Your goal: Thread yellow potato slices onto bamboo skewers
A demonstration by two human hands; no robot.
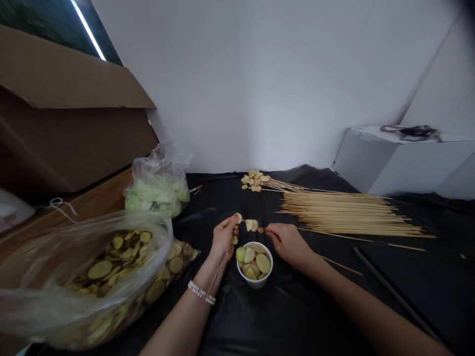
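My left hand, with a beaded bracelet at the wrist, pinches a round potato slice at one end of a wooden skewer. Another slice shows under its curled fingers. Further along the skewer sit a few potato slices. My right hand is closed on the skewer at their right side; much of the stick is hidden by that hand. Just below and between both hands stands a white paper cup filled with potato slices, one of them greener.
At left lies a big open plastic bag of slices, behind it a bag of pale green vegetable. Bare skewers lie right; loaded skewers lie at the back. A cardboard box and a white box flank the black-covered table.
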